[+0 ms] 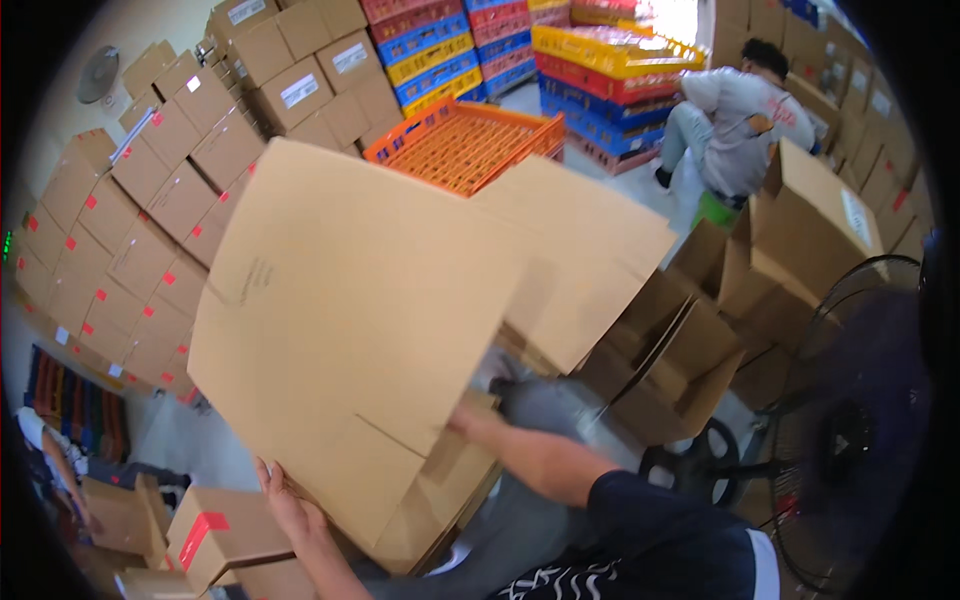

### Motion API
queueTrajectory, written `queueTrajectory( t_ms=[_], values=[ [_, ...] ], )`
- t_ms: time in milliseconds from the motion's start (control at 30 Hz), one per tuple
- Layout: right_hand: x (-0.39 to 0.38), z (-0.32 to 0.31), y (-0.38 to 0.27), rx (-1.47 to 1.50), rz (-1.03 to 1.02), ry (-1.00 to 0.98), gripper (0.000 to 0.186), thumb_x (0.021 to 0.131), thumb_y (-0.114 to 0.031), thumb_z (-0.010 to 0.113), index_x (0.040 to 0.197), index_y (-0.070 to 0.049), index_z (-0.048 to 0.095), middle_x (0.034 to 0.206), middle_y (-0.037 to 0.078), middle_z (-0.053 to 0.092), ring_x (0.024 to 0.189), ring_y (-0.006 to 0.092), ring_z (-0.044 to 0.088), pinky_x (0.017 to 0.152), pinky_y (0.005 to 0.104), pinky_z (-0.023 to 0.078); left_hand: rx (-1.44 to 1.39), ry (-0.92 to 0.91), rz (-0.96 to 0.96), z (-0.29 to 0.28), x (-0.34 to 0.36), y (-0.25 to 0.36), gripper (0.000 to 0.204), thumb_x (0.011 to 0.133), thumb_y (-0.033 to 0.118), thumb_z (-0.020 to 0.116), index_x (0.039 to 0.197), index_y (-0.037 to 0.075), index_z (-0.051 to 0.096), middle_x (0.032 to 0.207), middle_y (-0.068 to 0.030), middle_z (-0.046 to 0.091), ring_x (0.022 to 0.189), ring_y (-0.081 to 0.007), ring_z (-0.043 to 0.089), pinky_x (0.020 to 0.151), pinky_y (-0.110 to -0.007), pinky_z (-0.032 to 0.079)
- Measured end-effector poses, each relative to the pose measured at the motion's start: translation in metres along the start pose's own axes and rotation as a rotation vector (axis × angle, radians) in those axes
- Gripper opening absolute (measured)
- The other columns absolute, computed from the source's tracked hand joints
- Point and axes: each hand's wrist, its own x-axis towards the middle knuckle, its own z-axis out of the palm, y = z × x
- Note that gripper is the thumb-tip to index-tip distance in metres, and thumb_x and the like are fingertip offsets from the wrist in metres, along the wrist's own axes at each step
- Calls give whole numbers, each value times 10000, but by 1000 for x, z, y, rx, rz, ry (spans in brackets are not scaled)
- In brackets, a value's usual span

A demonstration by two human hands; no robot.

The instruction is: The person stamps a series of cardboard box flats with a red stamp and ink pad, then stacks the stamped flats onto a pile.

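A large flattened cardboard box [350, 310], with a slit near its lower end, is tilted up in front of me. My left hand [288, 505] is at its lower left edge, fingers partly behind the board and closed on it. At the lower right edge, my right hand [465, 422] grips the same box; its fingertips are hidden by the board. Under its lower end lie more flat cardboard pieces [450, 490]. Another cardboard panel [585, 260] juts out beyond its right side.
An orange plastic crate [470, 145] stands beyond the cardboard. Open cartons [690, 370] and a black fan [850, 440] are at the right. Stacked cartons [130, 240] line the left. One person [740, 130] sits far right; another [60, 460] works at lower left.
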Motion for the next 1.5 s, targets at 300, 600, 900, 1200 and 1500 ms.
queueTrajectory(
  t_ms=[300, 600, 900, 1200, 1500],
  values=[
    [-19, 20, 20, -223, 46, -215, 322, 1014, -227, 536, 1288, -56, 536, 1033, 159, 691, 833, 279, 669, 715, 407, 532, -2, -225, -104, 195, -3, -102, 623, 1013, 49, 458, 1596, 112, 245, 1539, -156, 422, 1323, -283, 511, 1060, -449, 463],
    [-22, -20, 39, -657, -489, -363, 338, 994, -222, 554, 1298, -75, 573, 1079, 198, 709, 983, 391, 679, 858, 475, 530, 303, -384, -180, 89, -27, -152, 654, 978, 101, 635, 1549, 109, 316, 1397, -107, 449, 1154, -206, 577, 944, -344, 517],
    [-64, 9, 11, -754, -331, -464, 344, 979, -182, 594, 1284, -24, 577, 1103, 222, 714, 1029, 382, 692, 877, 468, 533, 622, 144, -415, -192, -148, -137, 199, 965, 134, 671, 1131, 31, 703, 990, -41, 681, 925, -123, 619, 807, -262, 510],
    [-202, 166, -66, -573, -681, -953, 279, 956, -105, 615, 1228, -57, 652, 1056, 184, 710, 968, 357, 685, 868, 429, 526, 1187, -717, -186, -142, -146, -179, 355, 881, 284, 713, 1126, 30, 681, 1038, -190, 702, 995, -365, 674, 873, -452, 525],
    [-289, 350, -134, -414, -1391, -1217, 217, 923, -102, 648, 1139, -88, 661, 1133, 94, 623, 1100, 326, 538, 940, 419, 432, 1193, -684, -245, -124, -122, -160, 451, 866, 351, 718, 1202, 57, 659, 1111, -208, 699, 1044, -384, 670, 901, -469, 524]
  ],
)
